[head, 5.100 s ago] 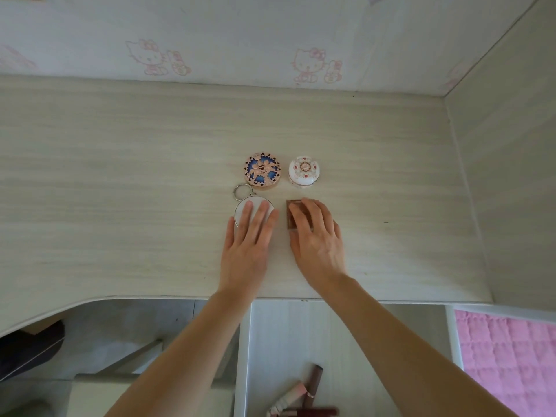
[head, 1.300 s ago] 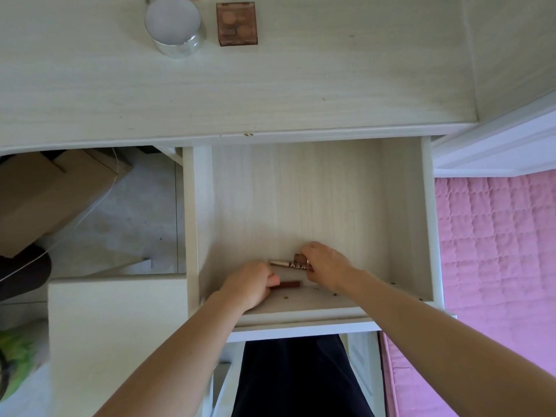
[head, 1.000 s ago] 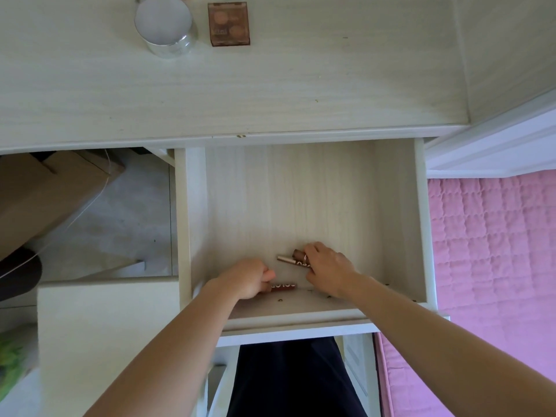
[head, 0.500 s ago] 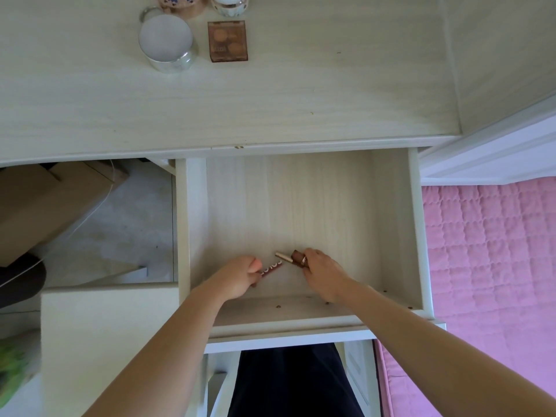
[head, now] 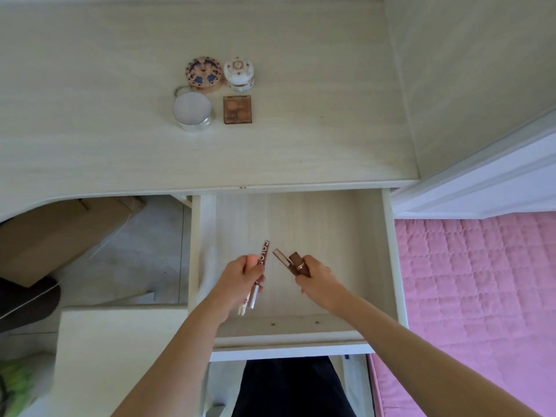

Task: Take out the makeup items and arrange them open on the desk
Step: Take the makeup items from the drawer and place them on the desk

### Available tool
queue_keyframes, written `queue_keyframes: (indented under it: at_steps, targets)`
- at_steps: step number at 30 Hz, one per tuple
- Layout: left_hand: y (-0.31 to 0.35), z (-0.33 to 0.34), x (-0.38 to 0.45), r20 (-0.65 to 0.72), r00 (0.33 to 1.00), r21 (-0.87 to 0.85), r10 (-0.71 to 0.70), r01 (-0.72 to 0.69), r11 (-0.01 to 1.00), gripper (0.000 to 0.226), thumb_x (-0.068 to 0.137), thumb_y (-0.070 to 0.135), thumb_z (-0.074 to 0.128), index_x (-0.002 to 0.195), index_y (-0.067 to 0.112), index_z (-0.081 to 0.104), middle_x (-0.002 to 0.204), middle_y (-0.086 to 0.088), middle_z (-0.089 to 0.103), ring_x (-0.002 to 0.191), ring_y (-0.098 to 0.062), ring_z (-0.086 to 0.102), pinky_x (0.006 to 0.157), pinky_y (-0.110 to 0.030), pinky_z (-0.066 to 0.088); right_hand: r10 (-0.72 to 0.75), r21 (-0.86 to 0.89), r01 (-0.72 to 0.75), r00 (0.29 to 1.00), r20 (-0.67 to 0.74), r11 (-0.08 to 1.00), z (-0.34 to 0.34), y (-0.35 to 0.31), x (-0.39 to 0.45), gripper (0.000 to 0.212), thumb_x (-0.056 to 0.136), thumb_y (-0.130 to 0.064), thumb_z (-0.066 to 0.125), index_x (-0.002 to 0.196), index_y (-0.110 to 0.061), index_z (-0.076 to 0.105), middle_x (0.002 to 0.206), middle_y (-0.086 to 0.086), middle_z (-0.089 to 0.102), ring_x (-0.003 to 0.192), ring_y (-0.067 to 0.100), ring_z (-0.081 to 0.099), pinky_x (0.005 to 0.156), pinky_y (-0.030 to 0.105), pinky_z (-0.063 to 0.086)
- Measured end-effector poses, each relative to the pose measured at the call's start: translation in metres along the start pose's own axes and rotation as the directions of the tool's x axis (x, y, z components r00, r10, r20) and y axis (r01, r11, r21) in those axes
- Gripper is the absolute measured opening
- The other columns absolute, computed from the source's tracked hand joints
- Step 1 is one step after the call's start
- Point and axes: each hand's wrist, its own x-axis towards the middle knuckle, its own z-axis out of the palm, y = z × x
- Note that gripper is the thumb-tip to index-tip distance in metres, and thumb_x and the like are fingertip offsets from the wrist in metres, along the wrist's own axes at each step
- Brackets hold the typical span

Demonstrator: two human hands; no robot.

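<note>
Drawer (head: 389, 266), pulled out below the tabletop (head: 90, 100) front edge; floor bare of further items as far as can be seen.

Left hand (head: 240, 279): clamped round a slim brown tube (head: 261, 261) with pale lettering; a lighter end shows below the fist. A second stick may be held alongside it; this cannot be told.

Right hand (head: 317, 276): clamped round two short brown tubes (head: 290, 261), their ends pointing up and left. Both hands are held above the drawer floor, near each other but apart.

Already set on the tabletop, in a tight square: patterned round compact (head: 203, 73), white domed jar (head: 239, 74), silver round tin (head: 192, 112) with a ring at its rim, square brown palette (head: 237, 109). All four appear shut.

Step in hand, as judged: lift of the tubes out of the drawer, for placing on the tabletop. A firm grip is advised, since several round tubes held in one fist may slip against each other. The hands are best raised well above the tabletop's front edge before being carried forward, so that no tube end catches the lip.

Open room: wide bare surface to the left of the group and in front of it; less to the right, where a side panel (head: 469, 70) bounds the tabletop. Tubes laid on their sides may roll, so placement well back from the front edge is advised.
</note>
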Motion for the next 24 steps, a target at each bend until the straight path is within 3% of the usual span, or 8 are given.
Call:
queue_keyframes:
  at_steps: [3,6,10,13,17,24]
  targets:
    - [0.018,0.004,-0.017,-0.038,0.999,-0.045,0.019,-0.021,0.999,0.010,0.097,0.022,0.051,0.101,0.021,0.059,0.082,0.002,0.071,0.063,-0.009,0.069,0.045,-0.022,0.043,0.007,0.148,-0.005,1.000,-0.017,0.989,-0.009,-0.011,-0.016,0.011,0.091,-0.012,0.049,0.101,-0.009,0.051,0.089,0.012,0.060,0.073,0.022,0.059,0.062,0.034,0.048]
    - [0.036,0.009,-0.034,-0.064,0.997,-0.105,0.037,-0.044,0.994,0.011,0.097,0.024,0.051,0.103,0.022,0.060,0.084,0.003,0.071,0.069,-0.011,0.070,0.046,-0.024,0.044,-0.013,0.259,0.026,0.999,-0.052,0.966,-0.022,-0.021,-0.034,0.014,0.093,-0.019,0.052,0.104,-0.010,0.053,0.087,0.008,0.062,0.067,0.014,0.059,0.057,0.026,0.047]
    - [0.058,0.014,-0.054,-0.089,0.995,-0.249,0.049,-0.070,0.966,0.013,0.097,0.024,0.052,0.104,0.019,0.061,0.087,0.000,0.072,0.075,-0.017,0.072,0.050,-0.028,0.046,-0.081,0.354,0.111,0.992,-0.098,0.929,-0.042,-0.033,-0.056,0.002,0.094,-0.017,0.052,0.095,-0.018,0.054,0.082,0.005,0.062,0.059,0.009,0.058,0.046,0.015,0.043]
    - [0.073,0.017,-0.064,-0.095,0.993,-0.333,0.073,-0.100,0.937,0.013,0.097,0.022,0.052,0.103,0.015,0.061,0.088,-0.003,0.073,0.076,-0.020,0.072,0.057,-0.033,0.046,-0.101,0.413,0.153,0.984,-0.144,0.898,-0.054,-0.039,-0.065,0.005,0.093,-0.013,0.052,0.093,-0.017,0.055,0.082,0.006,0.062,0.062,0.013,0.060,0.052,0.022,0.050]
    - [0.092,0.015,-0.071,-0.147,0.985,-0.395,0.093,-0.145,0.907,0.015,0.096,0.018,0.052,0.103,0.007,0.060,0.089,-0.008,0.073,0.076,-0.023,0.072,0.050,-0.031,0.041,-0.108,0.421,0.176,0.978,-0.181,0.890,-0.065,-0.047,-0.071,0.005,0.091,-0.014,0.055,0.092,-0.018,0.058,0.082,0.005,0.064,0.066,0.015,0.063,0.060,0.030,0.057]
    - [0.134,0.003,-0.062,-0.210,0.969,-0.367,0.129,-0.201,0.908,0.013,0.094,0.017,0.054,0.098,0.007,0.062,0.085,-0.008,0.072,0.074,-0.022,0.071,0.048,-0.030,0.040,-0.056,0.472,0.189,0.958,-0.282,0.861,-0.093,-0.074,-0.062,0.004,0.088,-0.014,0.058,0.089,-0.015,0.062,0.080,0.006,0.068,0.066,0.018,0.068,0.063,0.039,0.061]
